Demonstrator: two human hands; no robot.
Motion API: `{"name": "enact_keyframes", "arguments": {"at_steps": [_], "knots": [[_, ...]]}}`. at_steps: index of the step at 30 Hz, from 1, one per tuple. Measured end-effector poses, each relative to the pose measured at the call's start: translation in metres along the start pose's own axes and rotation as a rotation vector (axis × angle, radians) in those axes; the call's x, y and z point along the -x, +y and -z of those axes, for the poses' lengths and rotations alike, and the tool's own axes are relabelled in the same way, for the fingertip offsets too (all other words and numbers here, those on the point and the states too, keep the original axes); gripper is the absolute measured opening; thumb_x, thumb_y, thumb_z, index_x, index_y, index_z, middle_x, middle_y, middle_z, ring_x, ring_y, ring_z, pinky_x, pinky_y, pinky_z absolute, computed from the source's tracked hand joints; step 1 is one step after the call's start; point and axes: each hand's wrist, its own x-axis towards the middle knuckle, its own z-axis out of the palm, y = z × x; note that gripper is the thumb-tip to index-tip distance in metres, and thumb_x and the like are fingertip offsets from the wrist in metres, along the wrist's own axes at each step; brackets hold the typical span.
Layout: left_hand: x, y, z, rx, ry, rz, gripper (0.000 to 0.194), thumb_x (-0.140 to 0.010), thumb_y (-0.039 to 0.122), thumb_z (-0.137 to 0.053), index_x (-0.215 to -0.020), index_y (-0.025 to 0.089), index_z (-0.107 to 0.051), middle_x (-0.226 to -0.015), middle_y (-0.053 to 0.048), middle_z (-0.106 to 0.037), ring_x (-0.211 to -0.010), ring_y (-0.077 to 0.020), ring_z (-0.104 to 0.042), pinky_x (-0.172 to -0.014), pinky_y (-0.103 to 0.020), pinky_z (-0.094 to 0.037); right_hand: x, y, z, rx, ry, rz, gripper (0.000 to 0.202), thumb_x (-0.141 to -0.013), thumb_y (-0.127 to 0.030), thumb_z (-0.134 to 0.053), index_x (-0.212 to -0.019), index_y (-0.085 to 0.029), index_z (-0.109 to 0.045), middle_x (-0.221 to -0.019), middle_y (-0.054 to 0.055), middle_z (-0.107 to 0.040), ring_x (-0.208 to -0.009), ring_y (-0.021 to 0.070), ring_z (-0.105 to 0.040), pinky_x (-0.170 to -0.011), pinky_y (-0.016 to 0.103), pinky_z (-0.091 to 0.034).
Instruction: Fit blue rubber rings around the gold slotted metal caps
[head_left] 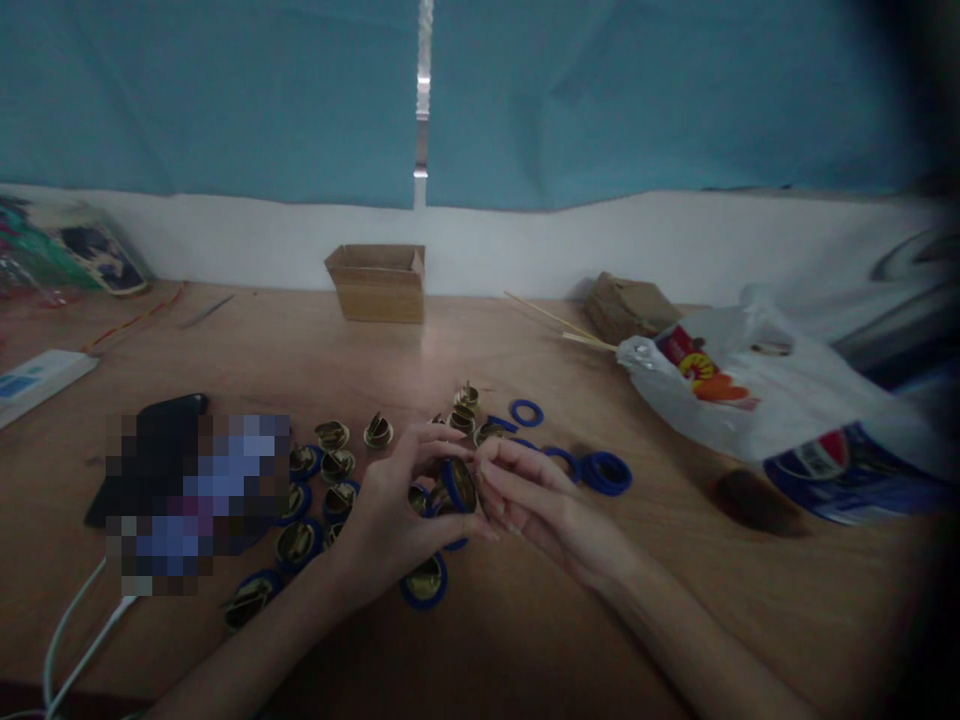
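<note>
My left hand holds a round brass-coloured metal fitting with a blue ring around its edge, tilted between thumb and fingers. Close against its right side is my right hand, its fingertips pinched together; what is in that pinch, if anything, is hidden. Similar brass fittings lie around the hands, several of them fitted with blue rings. One ringed fitting rests just below my left hand. Loose blue rings lie right of my right hand, and a single blue ring is farther back.
A phone, blurred out, lies left with a white cable. An open cardboard box stands at the back, and a brown block sits by the wall. At right are a plastic bag and a Pepsi bottle.
</note>
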Motion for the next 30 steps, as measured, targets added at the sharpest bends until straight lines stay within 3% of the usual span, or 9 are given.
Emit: {"name": "enact_keyframes", "arguments": {"at_steps": [10,14,19,30], "knots": [[0.003,-0.002,-0.003,-0.037,0.011,-0.048,0.066,-0.061,0.011,-0.085,-0.116,0.028,-0.054,-0.109,-0.002,-0.071,-0.101,-0.0211,-0.069,-0.086,-0.030,-0.058,0.002,-0.001,-0.005,0.349,0.003,0.119,0.023,-0.089,-0.039,-0.059,-0.081,-0.019,-0.049,-0.069,-0.005,-0.046,-0.057,0.0088,-0.042,-0.053,0.023,-0.034],[0.005,-0.003,-0.002,-0.090,0.021,-0.075,0.066,-0.064,0.010,-0.083,-0.120,0.028,-0.053,-0.116,-0.003,-0.069,-0.103,-0.0205,-0.069,-0.091,-0.031,-0.057,0.004,-0.006,-0.006,0.697,0.022,0.246,0.017,-0.091,-0.029,-0.053,-0.077,-0.021,-0.047,-0.067,-0.005,-0.044,-0.058,0.0106,-0.042,-0.051,0.024,-0.033],[0.006,-0.004,0.001,-0.183,-0.002,-0.169,0.061,-0.073,0.012,-0.077,-0.125,0.027,-0.049,-0.123,-0.006,-0.066,-0.108,-0.0206,-0.067,-0.092,-0.032,-0.056,0.009,-0.015,-0.003,1.098,-0.006,0.359,0.011,-0.093,-0.020,-0.051,-0.082,-0.020,-0.048,-0.075,-0.002,-0.053,-0.064,0.0112,-0.050,-0.054,0.023,-0.037],[0.004,-0.008,0.001,-0.325,-0.024,-0.338,0.060,-0.079,0.002,-0.066,-0.131,0.022,-0.045,-0.127,-0.008,-0.062,-0.119,-0.0191,-0.059,-0.102,-0.031,-0.051,0.012,-0.010,-0.002,1.393,0.021,0.667,0.005,-0.092,-0.014,-0.053,-0.088,-0.017,-0.052,-0.098,0.006,-0.061,-0.087,0.0162,-0.061,-0.071,0.026,-0.051]]}}
